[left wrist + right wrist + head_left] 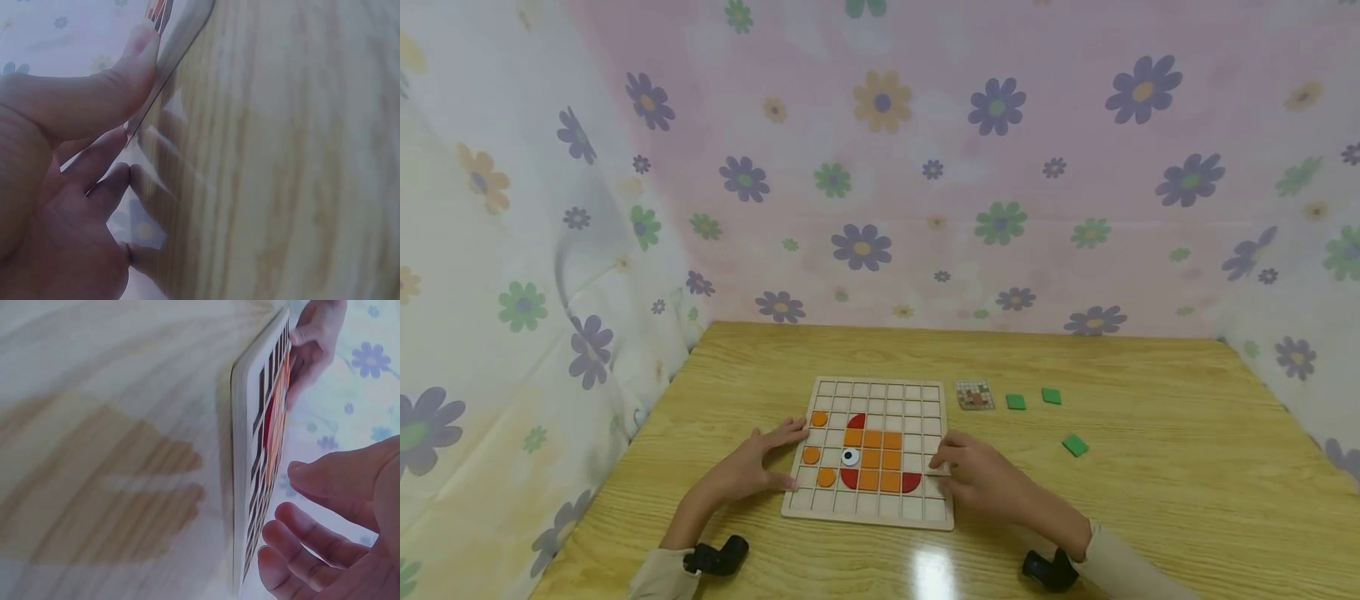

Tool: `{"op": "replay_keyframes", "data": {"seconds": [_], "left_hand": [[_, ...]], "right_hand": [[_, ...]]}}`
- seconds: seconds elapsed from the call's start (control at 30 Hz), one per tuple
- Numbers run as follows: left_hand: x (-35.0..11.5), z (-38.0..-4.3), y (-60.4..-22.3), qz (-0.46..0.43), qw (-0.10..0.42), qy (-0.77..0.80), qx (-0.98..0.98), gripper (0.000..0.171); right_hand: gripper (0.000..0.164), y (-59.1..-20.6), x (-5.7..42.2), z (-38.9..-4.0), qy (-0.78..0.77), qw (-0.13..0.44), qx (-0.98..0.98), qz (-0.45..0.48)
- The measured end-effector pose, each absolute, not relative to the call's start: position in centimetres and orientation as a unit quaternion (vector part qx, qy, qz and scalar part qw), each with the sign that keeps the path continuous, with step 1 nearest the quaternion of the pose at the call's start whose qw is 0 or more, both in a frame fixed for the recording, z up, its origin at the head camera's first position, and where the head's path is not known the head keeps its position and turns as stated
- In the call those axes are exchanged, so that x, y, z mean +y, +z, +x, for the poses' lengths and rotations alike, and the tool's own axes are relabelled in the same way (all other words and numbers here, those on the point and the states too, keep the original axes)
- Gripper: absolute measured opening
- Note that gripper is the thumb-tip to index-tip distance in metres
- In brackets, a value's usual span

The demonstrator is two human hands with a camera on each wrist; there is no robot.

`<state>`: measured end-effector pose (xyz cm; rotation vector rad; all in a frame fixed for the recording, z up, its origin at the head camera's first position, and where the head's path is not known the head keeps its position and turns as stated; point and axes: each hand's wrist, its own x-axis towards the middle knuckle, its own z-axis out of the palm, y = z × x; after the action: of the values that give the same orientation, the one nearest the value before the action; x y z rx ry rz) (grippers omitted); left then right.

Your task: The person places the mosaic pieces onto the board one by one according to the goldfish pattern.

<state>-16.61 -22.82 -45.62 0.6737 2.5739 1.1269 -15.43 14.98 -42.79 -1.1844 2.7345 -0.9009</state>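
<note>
A square wooden grid board lies on the table. Orange square tiles, red quarter-round tiles and a black-and-white eye piece sit in its cells. Orange discs are in cells near its left side. My left hand touches the board's left edge, thumb and fingers spread apart; in the left wrist view its thumb lies against the edge. Over the right edge is my right hand, fingers loosely bent. The right wrist view shows nothing between its thumb and fingers.
A small picture card with a gridded pattern lies just right of the board's far corner. Green square tiles are scattered farther right on the wooden table. Flowered cloth hangs behind the table and at both sides.
</note>
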Motion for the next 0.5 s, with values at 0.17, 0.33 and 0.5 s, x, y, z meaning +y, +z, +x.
{"op": "replay_keyframes", "data": {"seconds": [0.17, 0.33, 0.5], "left_hand": [[-23.0, -16.6, -45.7, 0.232, 0.124, 0.384, 0.885, 0.076], [-23.1, -16.7, -45.8, 0.233, 0.123, 0.381, 0.886, 0.076], [-23.0, -16.8, -45.9, 0.241, 0.122, 0.391, 0.880, 0.075]], "right_hand": [[0.014, -42.7, 17.7, -15.5, -0.282, -0.001, 0.888, -0.363], [0.015, -42.5, 20.5, -15.6, -0.277, -0.021, 0.897, -0.343], [0.016, -42.0, 22.8, -15.4, -0.275, -0.031, 0.904, -0.326]]}}
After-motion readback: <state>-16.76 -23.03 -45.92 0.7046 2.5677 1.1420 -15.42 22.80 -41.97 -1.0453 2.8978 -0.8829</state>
